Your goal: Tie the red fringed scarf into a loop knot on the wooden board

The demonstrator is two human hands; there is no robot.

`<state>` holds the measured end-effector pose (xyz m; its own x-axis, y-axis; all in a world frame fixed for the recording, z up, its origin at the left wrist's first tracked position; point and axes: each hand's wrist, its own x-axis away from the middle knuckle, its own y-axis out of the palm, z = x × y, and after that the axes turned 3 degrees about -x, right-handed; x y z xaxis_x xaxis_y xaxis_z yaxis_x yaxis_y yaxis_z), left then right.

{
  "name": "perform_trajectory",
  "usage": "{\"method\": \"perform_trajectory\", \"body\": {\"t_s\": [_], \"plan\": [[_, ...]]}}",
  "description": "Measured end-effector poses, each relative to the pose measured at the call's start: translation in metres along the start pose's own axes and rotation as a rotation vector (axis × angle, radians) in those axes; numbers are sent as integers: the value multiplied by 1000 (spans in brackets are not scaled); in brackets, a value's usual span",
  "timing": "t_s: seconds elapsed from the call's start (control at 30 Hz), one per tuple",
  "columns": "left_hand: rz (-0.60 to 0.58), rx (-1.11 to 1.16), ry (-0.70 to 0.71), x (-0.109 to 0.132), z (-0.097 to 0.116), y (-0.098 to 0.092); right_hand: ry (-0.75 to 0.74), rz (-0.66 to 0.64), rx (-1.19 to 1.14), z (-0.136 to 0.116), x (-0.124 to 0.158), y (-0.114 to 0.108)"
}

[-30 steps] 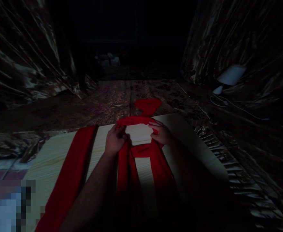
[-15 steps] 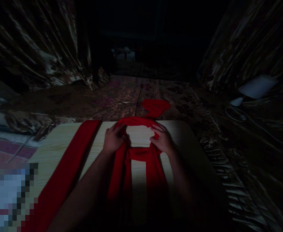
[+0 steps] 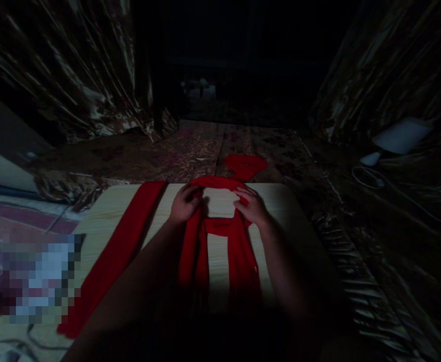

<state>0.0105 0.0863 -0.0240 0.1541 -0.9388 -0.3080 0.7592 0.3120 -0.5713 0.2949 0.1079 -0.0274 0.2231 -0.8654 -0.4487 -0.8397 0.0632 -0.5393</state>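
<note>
A red scarf (image 3: 242,261) lies on the pale wooden table (image 3: 288,221), laid in a ring with a band across its lower side and two tails running toward me. My left hand (image 3: 185,203) grips the ring's left side, thumb and fingers closed on the cloth. On the opposite side, my right hand (image 3: 251,206) has its fingers curled over the scarf's edge and its thumb pointing inward. Bare wood shows inside the ring. Left of my left forearm, a long red fabric strip (image 3: 132,234) stretches down the table. Deep shadow hides the near ends of the tails.
Beyond the table lies a dark patterned cloth (image 3: 190,146), with a folded red piece (image 3: 246,166) on it. A white-shaded lamp (image 3: 403,136) and its cable (image 3: 412,201) are at right. Curtains (image 3: 103,75) hang behind. A pixelated object (image 3: 47,276) is at left.
The view has shifted slightly, so the table's left side and the red strip appear farther right. Both hands stay on the scarf's ring, whose shape looks nearly the same.
</note>
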Motion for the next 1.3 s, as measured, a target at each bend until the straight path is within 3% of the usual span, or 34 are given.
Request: {"method": "perform_trajectory", "body": {"t_s": [0.17,0.27,0.37,0.6,0.73,0.87,0.97,1.07,1.2,1.3], "plan": [[-4,499,-209,22,8,-15,240,274,-424,1,2,-10],[28,464,-252,43,10,-28,452,431,-545,-2,19,-17],[57,301,-231,66,8,-39,528,464,-514,-14,49,-21],[-15,182,-171,128,9,-63,540,287,-347,-58,121,-23],[-23,302,-290,160,29,-76,567,274,-338,-87,127,-24],[-99,453,-454,184,59,-86,438,250,-300,-123,117,-10],[-228,496,-488,188,70,-86,476,46,-361,-149,116,15],[-331,427,-468,182,67,-80,604,-123,-392,-167,123,41],[-346,386,-453,174,54,-74,747,-140,-478,-176,133,58],[-358,601,-507,175,50,-77,739,-73,-484,-179,132,63]]}}
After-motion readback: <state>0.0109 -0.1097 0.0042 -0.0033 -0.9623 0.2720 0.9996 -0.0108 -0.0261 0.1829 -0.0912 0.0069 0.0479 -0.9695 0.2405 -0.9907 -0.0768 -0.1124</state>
